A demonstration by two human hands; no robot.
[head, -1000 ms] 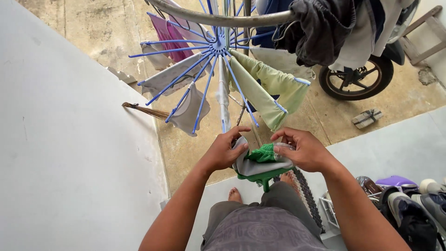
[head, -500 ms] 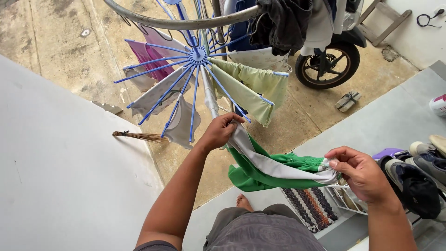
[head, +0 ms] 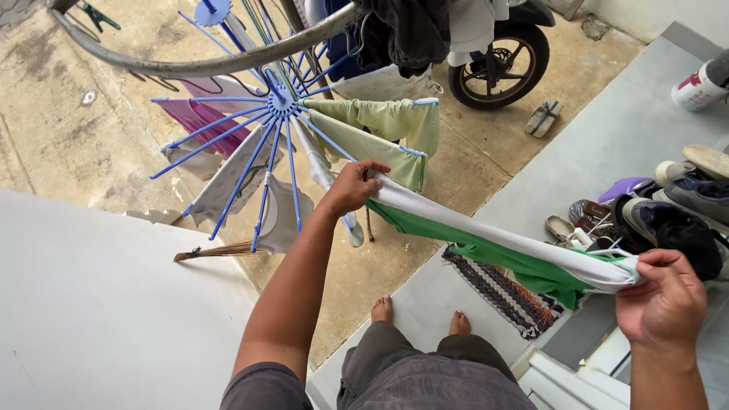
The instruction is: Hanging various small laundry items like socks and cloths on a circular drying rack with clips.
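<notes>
We grip a green-and-white cloth (head: 493, 247) taut between both fists: left hand (head: 351, 186) near the blue rack (head: 277, 102), right hand (head: 662, 300) by the shoes (head: 668, 212).

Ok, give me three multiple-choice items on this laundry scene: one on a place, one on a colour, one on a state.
1. Where does the striped mat lie?
A. on the floor under the stretched cloth
B. over the motorbike wheel
C. on the drying rack

2. What colours is the cloth held between the hands?
A. red and black
B. green and white
C. all yellow

3. How is that cloth held?
A. bunched in one fist
B. pulled out long between both hands
C. lying on the floor

Answers:
1 A, the mat lies on the floor beside the bare feet.
2 B, a white band runs along green fabric.
3 B, the left hand and the right hand each grip an end.
</notes>
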